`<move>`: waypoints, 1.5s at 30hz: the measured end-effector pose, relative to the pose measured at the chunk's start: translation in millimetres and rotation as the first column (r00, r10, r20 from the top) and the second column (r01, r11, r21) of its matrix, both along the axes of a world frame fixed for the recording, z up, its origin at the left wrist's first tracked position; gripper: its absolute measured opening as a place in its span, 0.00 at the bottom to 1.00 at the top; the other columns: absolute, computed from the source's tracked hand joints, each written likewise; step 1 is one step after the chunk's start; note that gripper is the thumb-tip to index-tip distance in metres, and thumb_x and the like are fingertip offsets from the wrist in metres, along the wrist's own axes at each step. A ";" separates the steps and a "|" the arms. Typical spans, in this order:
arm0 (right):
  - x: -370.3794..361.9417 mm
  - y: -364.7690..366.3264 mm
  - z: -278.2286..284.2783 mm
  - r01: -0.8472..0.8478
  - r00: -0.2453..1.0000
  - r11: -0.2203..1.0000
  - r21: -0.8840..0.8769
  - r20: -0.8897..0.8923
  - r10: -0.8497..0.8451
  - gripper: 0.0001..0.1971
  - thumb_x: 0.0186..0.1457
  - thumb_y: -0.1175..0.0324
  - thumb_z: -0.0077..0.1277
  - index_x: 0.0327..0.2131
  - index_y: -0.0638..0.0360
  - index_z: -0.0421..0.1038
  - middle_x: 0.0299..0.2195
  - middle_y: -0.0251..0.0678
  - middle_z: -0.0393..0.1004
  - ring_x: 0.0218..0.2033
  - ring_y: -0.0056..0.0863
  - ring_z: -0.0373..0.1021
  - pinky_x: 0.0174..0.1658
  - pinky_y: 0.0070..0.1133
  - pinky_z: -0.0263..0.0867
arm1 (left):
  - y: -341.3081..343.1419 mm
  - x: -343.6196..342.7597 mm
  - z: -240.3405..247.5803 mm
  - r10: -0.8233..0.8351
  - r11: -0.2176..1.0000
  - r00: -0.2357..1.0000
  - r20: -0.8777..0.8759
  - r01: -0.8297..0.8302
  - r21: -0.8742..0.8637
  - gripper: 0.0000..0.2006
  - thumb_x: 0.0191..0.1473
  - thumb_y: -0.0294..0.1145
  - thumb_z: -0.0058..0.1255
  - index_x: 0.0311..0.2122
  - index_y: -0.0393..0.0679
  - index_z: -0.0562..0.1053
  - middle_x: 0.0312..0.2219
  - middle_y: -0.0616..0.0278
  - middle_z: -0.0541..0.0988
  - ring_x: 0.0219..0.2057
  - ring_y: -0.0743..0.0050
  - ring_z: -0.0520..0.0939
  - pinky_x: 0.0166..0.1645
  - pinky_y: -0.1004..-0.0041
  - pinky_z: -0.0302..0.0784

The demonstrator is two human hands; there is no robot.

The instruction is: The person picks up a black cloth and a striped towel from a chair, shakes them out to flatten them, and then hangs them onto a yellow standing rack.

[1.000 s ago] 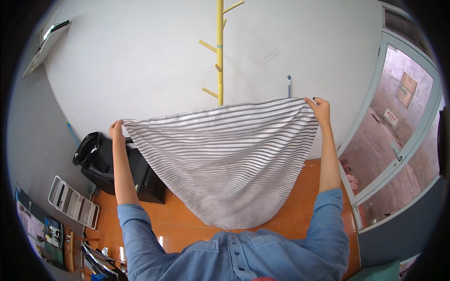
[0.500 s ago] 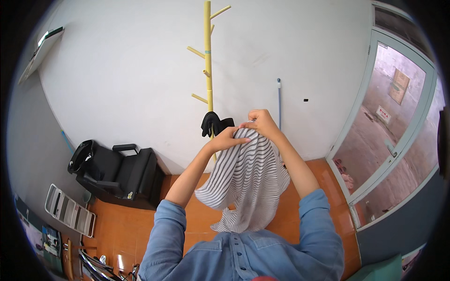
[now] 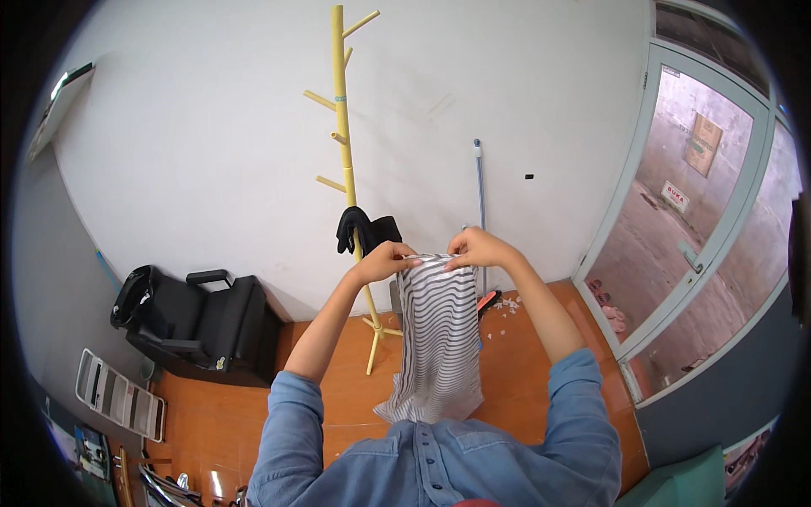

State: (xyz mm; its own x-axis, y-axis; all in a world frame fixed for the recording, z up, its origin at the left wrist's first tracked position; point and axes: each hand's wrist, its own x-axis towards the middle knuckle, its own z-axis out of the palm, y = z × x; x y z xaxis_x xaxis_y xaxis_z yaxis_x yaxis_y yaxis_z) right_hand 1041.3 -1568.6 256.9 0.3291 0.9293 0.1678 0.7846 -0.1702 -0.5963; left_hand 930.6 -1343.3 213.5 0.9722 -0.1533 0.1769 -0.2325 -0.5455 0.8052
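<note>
A grey-and-white striped cloth (image 3: 439, 329) hangs down in front of me, its top edge stretched between my two hands. My left hand (image 3: 385, 263) pinches the upper left corner between thumb and fingers. On the upper right, my right hand (image 3: 480, 251) grips the same edge in a similar pinch. The cloth's lower end reaches close to my shirt front and is slightly bunched at its left. Just beyond my left hand, black fabric (image 3: 365, 230) hangs on a yellow coat stand (image 3: 345, 152).
A black shampoo chair (image 3: 198, 325) stands at the left, with a folded step stool (image 3: 121, 395) nearer. Against the far wall leans a blue-handled broom (image 3: 482, 203); white scraps (image 3: 507, 304) lie by its head. A glass door (image 3: 684, 194) is on the right.
My hands have moved apart and lower, and the cloth has gone from gathered folds to hanging straight and narrower. The view has shifted slightly to the right.
</note>
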 end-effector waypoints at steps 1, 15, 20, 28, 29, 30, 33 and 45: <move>4.4 -1.7 -2.4 0.002 1.000 1.000 0.000 0.001 -0.002 0.15 0.37 0.63 0.63 0.23 0.65 0.73 0.16 0.30 0.69 0.18 0.16 0.61 0.23 0.16 0.56 | -3.4 -1.4 2.0 0.009 1.000 1.000 0.008 -0.009 -0.004 0.13 0.50 0.36 0.53 0.32 0.35 0.75 0.24 0.68 0.73 0.26 0.84 0.69 0.30 0.78 0.66; 4.8 20.6 -55.1 -0.056 0.994 0.997 -0.050 0.090 0.060 0.15 0.47 0.59 0.53 0.31 0.64 0.72 0.25 0.41 0.72 0.25 0.30 0.67 0.31 0.22 0.64 | -21.7 -0.1 -20.9 0.027 0.996 0.993 0.115 -0.037 0.084 0.08 0.49 0.30 0.53 0.28 0.35 0.74 0.22 0.67 0.73 0.25 0.83 0.71 0.30 0.78 0.68; 15.4 26.7 -51.5 -0.038 0.970 0.999 0.004 0.241 0.036 0.11 0.48 0.66 0.49 0.33 0.62 0.72 0.31 0.46 0.72 0.31 0.40 0.69 0.34 0.29 0.64 | -17.0 -2.4 -37.3 0.085 0.996 0.990 0.112 -0.084 -0.013 0.09 0.47 0.29 0.55 0.34 0.38 0.74 0.24 0.65 0.74 0.27 0.81 0.73 0.34 0.77 0.71; 13.5 16.2 63.3 0.009 0.897 0.892 0.452 0.391 -0.208 0.12 0.42 0.75 0.42 0.32 0.62 0.72 0.31 0.43 0.72 0.33 0.42 0.69 0.38 0.29 0.64 | 10.8 -15.5 -178.3 0.122 0.990 0.990 -0.075 -0.115 0.081 0.21 0.43 0.36 0.56 0.43 0.38 0.70 0.32 0.53 0.78 0.34 0.67 0.77 0.40 0.70 0.72; 15.8 13.2 75.8 0.021 0.886 0.875 0.484 0.396 -0.241 0.12 0.42 0.76 0.42 0.33 0.62 0.72 0.31 0.43 0.72 0.33 0.41 0.69 0.38 0.29 0.64 | 13.3 -22.6 -192.1 0.174 0.978 0.978 -0.115 -0.159 0.134 0.23 0.43 0.37 0.56 0.45 0.36 0.69 0.35 0.53 0.77 0.37 0.65 0.76 0.43 0.70 0.70; 21.3 10.9 87.0 0.056 0.870 0.851 0.522 0.393 -0.299 0.12 0.42 0.76 0.42 0.33 0.62 0.72 0.31 0.43 0.72 0.34 0.41 0.69 0.38 0.29 0.64 | 19.1 -28.4 -203.7 0.229 0.962 0.961 -0.153 -0.200 0.188 0.25 0.43 0.37 0.56 0.46 0.35 0.68 0.38 0.53 0.76 0.41 0.64 0.75 0.46 0.70 0.69; 53.4 -18.8 112.4 0.162 0.792 0.776 0.610 0.388 -0.471 0.11 0.44 0.75 0.43 0.33 0.62 0.72 0.33 0.42 0.73 0.34 0.40 0.69 0.38 0.28 0.65 | 31.7 -46.5 -216.0 0.307 0.951 0.912 -0.272 -0.282 0.129 0.20 0.44 0.35 0.54 0.44 0.38 0.71 0.33 0.51 0.78 0.37 0.66 0.77 0.43 0.68 0.71; 147.9 -121.9 71.3 0.653 0.531 0.577 0.491 0.246 -0.811 0.13 0.49 0.57 0.47 0.30 0.54 0.74 0.24 0.42 0.72 0.28 0.39 0.68 0.31 0.28 0.62 | 207.8 -149.1 -181.0 0.757 0.556 0.535 0.375 -0.829 0.061 0.10 0.44 0.18 0.44 0.33 0.34 0.75 0.25 0.50 0.78 0.25 0.67 0.78 0.32 0.73 0.72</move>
